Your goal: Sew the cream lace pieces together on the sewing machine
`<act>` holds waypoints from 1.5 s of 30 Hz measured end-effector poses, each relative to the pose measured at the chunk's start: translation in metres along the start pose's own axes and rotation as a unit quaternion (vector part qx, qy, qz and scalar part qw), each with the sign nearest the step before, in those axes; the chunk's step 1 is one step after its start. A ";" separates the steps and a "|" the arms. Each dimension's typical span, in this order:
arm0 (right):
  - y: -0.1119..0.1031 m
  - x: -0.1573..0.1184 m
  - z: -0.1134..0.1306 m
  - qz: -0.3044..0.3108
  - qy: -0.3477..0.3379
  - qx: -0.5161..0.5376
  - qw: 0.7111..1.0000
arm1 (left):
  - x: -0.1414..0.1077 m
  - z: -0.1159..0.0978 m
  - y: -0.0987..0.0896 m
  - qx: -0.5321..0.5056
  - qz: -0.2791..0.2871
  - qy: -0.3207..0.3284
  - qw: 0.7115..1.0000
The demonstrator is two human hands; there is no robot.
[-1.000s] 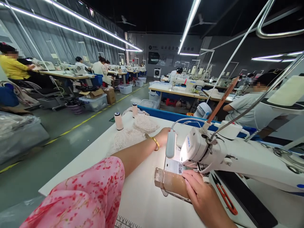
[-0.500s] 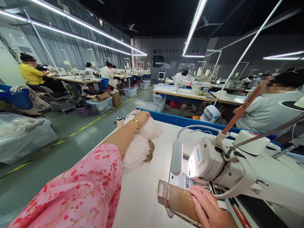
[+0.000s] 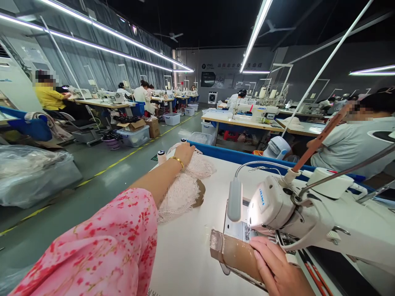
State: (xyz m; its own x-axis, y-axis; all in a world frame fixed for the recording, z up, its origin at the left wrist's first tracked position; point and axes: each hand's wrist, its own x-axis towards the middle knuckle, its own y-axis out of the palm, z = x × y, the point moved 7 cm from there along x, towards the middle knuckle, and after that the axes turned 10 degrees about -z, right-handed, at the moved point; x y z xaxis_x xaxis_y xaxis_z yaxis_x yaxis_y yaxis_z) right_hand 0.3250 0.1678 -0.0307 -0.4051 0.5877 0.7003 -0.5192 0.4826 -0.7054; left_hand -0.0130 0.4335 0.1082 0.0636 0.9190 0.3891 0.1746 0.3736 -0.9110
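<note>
My left hand [image 3: 186, 154], with a gold bangle at the wrist, reaches to the far left of the white sewing table [image 3: 185, 250]. Its fingers curl down onto pale pink lace pieces [image 3: 179, 195], and the fingertips are partly hidden. A brown patch shows from under the lace edge. My right hand [image 3: 276, 263] lies with its fingers stretched out over a brown, tape-covered block [image 3: 237, 255], just in front of the needle area. Above it stands the head of a white JUKI sewing machine [image 3: 270, 201], its small lamp [image 3: 235, 199] lit.
Thread spools [image 3: 161, 157] stand by the table's left edge. A blue cloth trough [image 3: 228, 156] borders the far side. Beyond it is a small fan [image 3: 276, 147]. A co-worker in a light shirt [image 3: 354, 139] sits at the right. Bagged material [image 3: 37, 174] fills a bin at the left.
The view has shifted slightly, so everything sits a little further right. My left hand has stayed at the lace with its fingers drawn in slightly; my right hand still rests on the block.
</note>
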 end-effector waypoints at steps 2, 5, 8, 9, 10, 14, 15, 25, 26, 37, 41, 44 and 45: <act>-0.003 0.002 0.004 -0.010 0.013 0.001 1.000 | -0.018 -0.008 -0.015 -0.006 0.006 0.034 0.999; -0.008 0.005 0.008 -0.036 0.018 0.011 0.999 | -0.064 -0.017 -0.035 -0.030 0.050 0.090 0.994; -0.008 0.007 0.010 -0.047 0.013 0.029 0.998 | -0.125 -0.022 -0.049 -0.055 0.113 0.138 0.982; -0.008 0.008 0.010 -0.045 0.015 0.035 0.998 | -0.144 -0.022 -0.052 -0.060 0.129 0.146 0.979; -0.008 0.009 0.010 -0.043 0.020 0.040 0.998 | -0.162 -0.020 -0.053 -0.063 0.141 0.151 0.976; -0.007 0.011 0.009 -0.027 0.044 0.053 0.997 | -0.203 -0.012 -0.049 -0.070 0.162 0.163 0.971; -0.008 0.011 0.009 -0.026 0.043 0.055 0.997 | -0.207 -0.011 -0.046 -0.073 0.163 0.167 0.970; -0.012 0.018 0.013 -0.028 0.041 0.060 0.997 | -0.205 -0.005 -0.043 -0.118 0.153 0.154 0.969; -0.012 0.019 0.013 -0.025 0.040 0.060 0.997 | -0.204 -0.006 -0.045 -0.125 0.152 0.147 0.969; -0.022 0.021 0.015 0.011 0.095 0.092 0.991 | -0.237 -0.133 -0.068 -0.385 0.307 0.211 0.845; -0.032 0.031 0.026 0.023 0.110 0.145 0.983 | -0.226 -0.130 -0.040 -0.303 0.252 0.144 0.908; -0.030 0.037 0.046 0.067 0.080 0.194 0.975 | -0.230 -0.131 -0.015 -0.231 0.248 0.173 0.925; -0.029 0.037 0.053 0.080 0.067 0.197 0.975 | -0.234 -0.135 -0.009 -0.219 0.256 0.191 0.922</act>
State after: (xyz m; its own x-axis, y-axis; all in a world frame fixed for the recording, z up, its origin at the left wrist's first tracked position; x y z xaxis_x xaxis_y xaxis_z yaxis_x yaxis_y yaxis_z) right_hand 0.2847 0.1413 0.0216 -0.4163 0.7278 0.5450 -0.7164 0.1065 -0.6895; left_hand 0.1029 0.1977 0.0437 0.5741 0.8186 0.0200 0.4011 -0.2598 -0.8784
